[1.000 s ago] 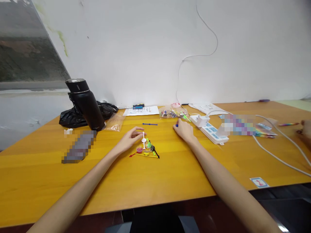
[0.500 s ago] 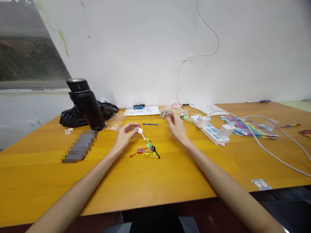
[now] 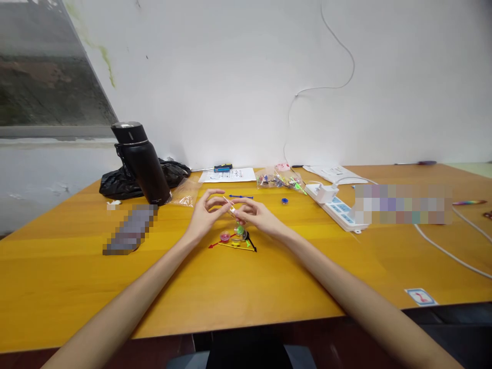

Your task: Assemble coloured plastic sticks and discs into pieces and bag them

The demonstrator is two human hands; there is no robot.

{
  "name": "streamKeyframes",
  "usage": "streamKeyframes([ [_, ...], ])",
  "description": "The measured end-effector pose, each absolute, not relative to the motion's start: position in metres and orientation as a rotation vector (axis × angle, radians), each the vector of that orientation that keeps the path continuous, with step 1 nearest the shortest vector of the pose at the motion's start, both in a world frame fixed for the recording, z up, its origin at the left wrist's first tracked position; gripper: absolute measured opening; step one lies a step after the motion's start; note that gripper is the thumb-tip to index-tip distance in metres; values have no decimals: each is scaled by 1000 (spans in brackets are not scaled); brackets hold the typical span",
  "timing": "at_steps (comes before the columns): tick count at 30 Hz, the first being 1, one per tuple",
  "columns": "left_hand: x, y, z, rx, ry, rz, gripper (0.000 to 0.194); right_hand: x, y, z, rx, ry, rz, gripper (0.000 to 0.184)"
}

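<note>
the left hand [image 3: 204, 215] and right hand [image 3: 259, 215] pinch a white spinner arrow [image 3: 232, 209]. beyond it lies a blue arrow [image 3: 241, 197]; nearer, a yellow arrow [image 3: 236, 246].

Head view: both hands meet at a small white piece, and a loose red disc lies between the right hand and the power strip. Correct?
The head view shows the loose disc between the right hand and the power strip is blue, not red. That hand and the left hand do meet at the white piece.
</note>
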State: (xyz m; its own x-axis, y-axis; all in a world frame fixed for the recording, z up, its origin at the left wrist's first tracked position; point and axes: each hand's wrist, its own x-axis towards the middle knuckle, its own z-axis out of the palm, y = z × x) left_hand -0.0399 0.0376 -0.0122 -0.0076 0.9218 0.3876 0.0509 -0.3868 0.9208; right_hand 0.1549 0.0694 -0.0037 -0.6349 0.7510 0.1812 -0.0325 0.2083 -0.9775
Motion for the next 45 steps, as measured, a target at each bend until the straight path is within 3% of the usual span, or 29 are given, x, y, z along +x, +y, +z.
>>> streamKeyframes([
  [6,-39,41,-19,1489,1056,1492,39,157,66,-3,-663,-1852,1587,44],
  [11,-34,37,-21,1395,872,1272,29,157,63,-3,-634,-1759,1658,40],
  [15,-29,35,-20,1392,764,1133,34,156,63,-4,-613,-1657,1714,36],
  [19,-31,36,-17,1396,802,1194,30,154,61,-4,-540,-1448,1921,41],
  [23,-33,36,-16,1418,804,1213,25,151,58,-3,-455,-1317,2033,30],
  [27,-32,33,-15,1413,772,1125,26,149,58,-2,-464,-1321,2057,21],
  [45,-30,25,-24,1294,624,960,32,162,63,-1,-403,-1624,2093,25],
])
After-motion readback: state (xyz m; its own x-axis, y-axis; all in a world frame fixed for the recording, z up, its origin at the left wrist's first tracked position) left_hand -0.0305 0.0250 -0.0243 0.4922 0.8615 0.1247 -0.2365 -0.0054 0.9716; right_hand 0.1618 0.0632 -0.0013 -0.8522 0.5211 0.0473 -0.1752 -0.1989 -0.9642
